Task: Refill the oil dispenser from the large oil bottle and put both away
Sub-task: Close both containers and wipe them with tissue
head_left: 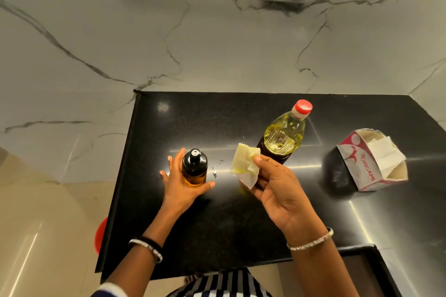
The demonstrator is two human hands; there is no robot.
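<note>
A: Quick one, where are the task things?

B: I see the oil dispenser (pixel 194 167) upright on the black counter (pixel 217 224), left of centre. Its black pump top is on and there's amber oil in the lower part. The large oil bottle (pixel 283 135) stands behind and to the right, red cap (pixel 303 106) on, well apart from the dispenser.

A: Hands?

B: Left hand (pixel 179 185) is spread wide round the dispenser, thumb at the near right side, fingers up the left. I can't tell if the palm actually touches it. Right hand (pixel 272 185) pinches a folded tissue (pixel 245 164), yellowed with oil, between thumb and fingertips, just in front of the big bottle.

A: Stage?

B: Both are capped, so I judge the pouring done, the wipe-down in hand, and putting away left.

A: Risks?

B: There's a small wet smear (pixel 215 171) on the counter between dispenser and tissue. With oily fingers on a smooth body, I'd expect the dispenser to slip if it's lifted with that loose spread hand. It also sits toward the counter's left edge, so a nudge could send it off. The soaked tissue may smear the bottle rather than clean it. The tissue box (pixel 371 161) lies far right, out of the way
</note>
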